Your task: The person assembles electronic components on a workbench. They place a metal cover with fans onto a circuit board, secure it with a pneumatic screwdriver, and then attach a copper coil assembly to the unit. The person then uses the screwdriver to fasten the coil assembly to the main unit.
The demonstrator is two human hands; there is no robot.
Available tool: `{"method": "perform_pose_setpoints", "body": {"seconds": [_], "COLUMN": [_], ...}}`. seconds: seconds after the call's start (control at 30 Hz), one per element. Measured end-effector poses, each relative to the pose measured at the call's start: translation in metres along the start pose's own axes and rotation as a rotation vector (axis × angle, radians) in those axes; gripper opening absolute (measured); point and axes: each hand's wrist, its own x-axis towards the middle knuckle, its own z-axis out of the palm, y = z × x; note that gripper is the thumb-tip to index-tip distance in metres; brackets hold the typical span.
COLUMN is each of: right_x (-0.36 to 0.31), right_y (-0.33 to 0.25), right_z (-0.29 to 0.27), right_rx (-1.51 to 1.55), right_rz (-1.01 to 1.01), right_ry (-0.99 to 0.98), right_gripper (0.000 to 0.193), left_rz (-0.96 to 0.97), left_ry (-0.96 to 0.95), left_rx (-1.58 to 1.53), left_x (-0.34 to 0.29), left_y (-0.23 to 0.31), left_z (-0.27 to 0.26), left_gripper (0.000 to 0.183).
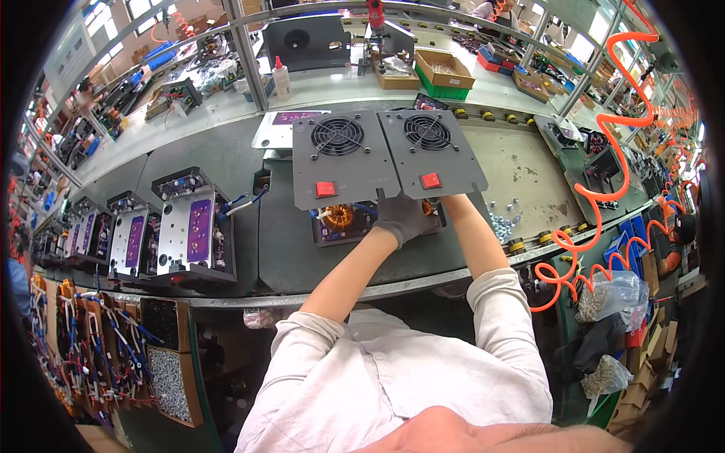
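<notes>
Two dark grey metal panels, a left fan panel (355, 164) and a right fan panel (445, 155), sit side by side above an open chassis. Each carries a round black fan grille and a red rocker switch. My left hand (400, 217), in a grey glove, is at their near edge where they meet; its fingers are hidden. Below the panels shows the chassis (340, 235) with a copper-wound coil (337, 217) and blue wires. My right hand (455, 202) reaches beneath the right panel, with only the wrist showing, so its grip is hidden.
Several open chassis with silver plates and purple labels (198, 230) stand on the left of the bench. Loose screws (502, 223) lie in a tray (529, 166) at right. An orange coiled air hose (623, 124) hangs on the right. A red-topped driver (375, 15) hangs at the back.
</notes>
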Motion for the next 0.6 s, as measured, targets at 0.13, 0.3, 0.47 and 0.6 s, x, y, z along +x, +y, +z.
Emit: {"method": "perform_pose_setpoints", "body": {"seconds": [0.13, 0.3, 0.47, 0.6], "right_x": [-0.003, 0.001, 0.002, 0.0], "right_y": [0.002, 0.003, 0.004, 0.003], "right_z": [0.0, 0.005, 0.003, 0.004], "right_rx": [-0.018, -0.04, -0.06, -0.076], "right_rz": [-0.012, -0.03, -0.041, -0.044], "right_ry": [0.018, 0.04, 0.047, 0.064], "right_gripper": [0.019, 0.019, 0.02, 0.02], "left_rz": [0.048, -0.042, 0.081, -0.033], "left_ry": [0.086, -0.136, 0.15, -0.176], "left_rx": [0.028, -0.049, 0.087, -0.092], "left_x": [0.001, 0.008, 0.001, 0.008], "left_y": [-0.006, -0.007, -0.01, -0.008], "left_z": [0.012, 0.009, 0.018, 0.007], "left_gripper": [0.063, 0.064, 0.062, 0.061]}}
